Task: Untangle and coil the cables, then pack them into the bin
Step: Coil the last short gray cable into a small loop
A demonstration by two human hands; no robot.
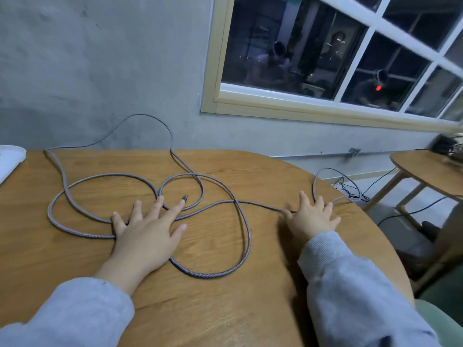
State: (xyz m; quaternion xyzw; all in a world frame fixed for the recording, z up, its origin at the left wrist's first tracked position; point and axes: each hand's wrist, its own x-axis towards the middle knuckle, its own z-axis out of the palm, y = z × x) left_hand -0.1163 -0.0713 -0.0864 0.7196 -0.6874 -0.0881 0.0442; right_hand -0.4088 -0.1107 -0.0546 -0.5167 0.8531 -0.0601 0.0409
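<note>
Nearest the lens, my two grey sleeves enter from the bottom of the frame onto the wooden table (200,309). My left hand (144,232) lies flat at centre left, fingers spread and straight, resting on top of the braided cable (244,236) where several loops cross; it grips nothing. My right hand (310,217) lies flat at centre right, fingers likewise spread, pressing a thinner stretch of the same cable against the tabletop near the table's right edge.

Finding: the work has barely begun. The cable sprawls in loose overlapping loops across the middle of the table, with one metal plug (185,197) lying just beyond my left fingertips. Nothing is coiled.

Further back, one strand runs up off the far edge and arcs against the grey wall (100,71); another loops off the right edge. At the upper left edge of the frame sits a white tray (12,156), possibly the bin; I cannot confirm that. It holds no visible cable.

Outstanding: untangling, coiling, packing.
</note>
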